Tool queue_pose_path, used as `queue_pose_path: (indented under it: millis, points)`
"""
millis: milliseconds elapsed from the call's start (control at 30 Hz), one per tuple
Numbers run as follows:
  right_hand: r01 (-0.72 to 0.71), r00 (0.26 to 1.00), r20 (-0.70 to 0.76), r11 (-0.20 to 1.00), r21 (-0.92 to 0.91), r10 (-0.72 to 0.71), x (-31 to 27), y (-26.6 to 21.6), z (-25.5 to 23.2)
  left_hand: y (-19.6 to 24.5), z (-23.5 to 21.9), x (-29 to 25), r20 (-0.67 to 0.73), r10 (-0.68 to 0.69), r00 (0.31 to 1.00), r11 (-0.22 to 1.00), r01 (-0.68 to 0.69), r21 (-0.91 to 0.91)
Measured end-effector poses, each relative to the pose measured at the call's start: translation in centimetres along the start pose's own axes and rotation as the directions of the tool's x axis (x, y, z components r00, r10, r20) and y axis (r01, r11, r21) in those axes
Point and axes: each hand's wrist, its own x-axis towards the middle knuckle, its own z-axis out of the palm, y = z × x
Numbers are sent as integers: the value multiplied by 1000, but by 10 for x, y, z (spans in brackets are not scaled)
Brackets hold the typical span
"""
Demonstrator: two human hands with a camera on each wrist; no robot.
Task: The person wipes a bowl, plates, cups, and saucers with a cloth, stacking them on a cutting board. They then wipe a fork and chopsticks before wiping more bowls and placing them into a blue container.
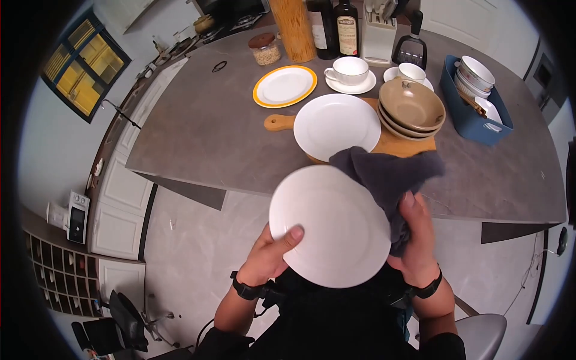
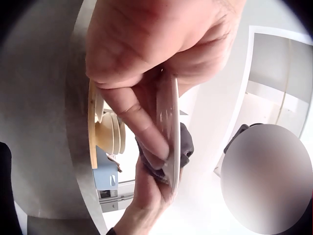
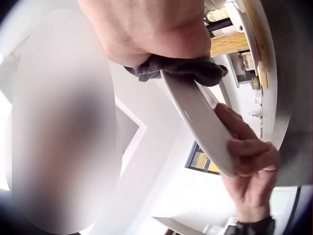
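Note:
A white plate (image 1: 330,228) is held up in front of the table's edge, its face to the head camera. The left hand (image 1: 267,255) grips its left rim, thumb on the face and fingers behind, as the left wrist view shows. At the plate's right rim the right hand (image 1: 417,240) holds a dark grey cloth (image 1: 390,174) around the edge; the right wrist view shows the cloth (image 3: 181,68) folded over the rim. The cloth's upper part hangs over the front of another white plate (image 1: 337,126), which lies on a wooden board (image 1: 279,122).
Stacked brown bowls (image 1: 413,107) stand on the board. Behind are a yellow-rimmed plate (image 1: 285,86), a cup (image 1: 350,70) on a saucer, another cup (image 1: 411,72), a jar (image 1: 264,49), bottles and a knife block (image 1: 378,39). A blue basket (image 1: 474,120) with bowls stands at the right.

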Motion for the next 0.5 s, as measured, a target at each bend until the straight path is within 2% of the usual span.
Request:
queue_pose_path:
  millis: [33,67,100,133,167,200,233,267,300,333,367,400,467,500]
  points:
    - [-72,996,-45,997,4,72,2,-2,0,-2,-2,1,47,-75,996,995,72,62]
    - [-147,985,-88,989,13,148,3,-2,0,-5,-3,2,47,-75,996,996,72,58]
    - [-151,985,-87,988,11,151,1,-2,-1,-9,-4,5,86,-99,991,983,84,162]
    - [-344,920,-155,930,128,361,-1,0,-1,-11,-2,6,121,-126,985,960,90,265]
    - [-506,807,-195,823,256,557,-2,1,-2,-11,6,5,145,-101,984,938,46,345]
    - [-642,642,-244,683,348,727,6,6,-10,-14,13,3,156,-47,987,901,-26,434]
    - [-526,785,-59,715,461,616,-3,18,-18,-15,19,0,147,-39,988,907,-27,421]
    - [-416,890,103,699,582,444,-17,30,-23,-17,24,-2,136,-30,990,913,-29,407]
    - [-420,888,106,696,582,447,-24,35,-25,-23,27,-2,132,-29,991,913,-28,407]
    - [-345,938,78,891,297,337,-29,39,-27,-30,32,-2,75,77,994,918,-100,383]
    - [-215,972,91,976,-21,216,-34,42,-29,-34,35,-1,17,180,984,915,-174,363]
    - [-215,972,93,976,-19,216,-39,46,-35,-35,39,0,16,180,983,915,-174,365]
    - [-239,930,278,970,-40,241,-46,51,-51,-35,47,3,8,336,942,859,-310,408]
    - [-157,941,246,943,-295,233,-51,46,-43,-36,47,3,10,331,944,861,-307,406]
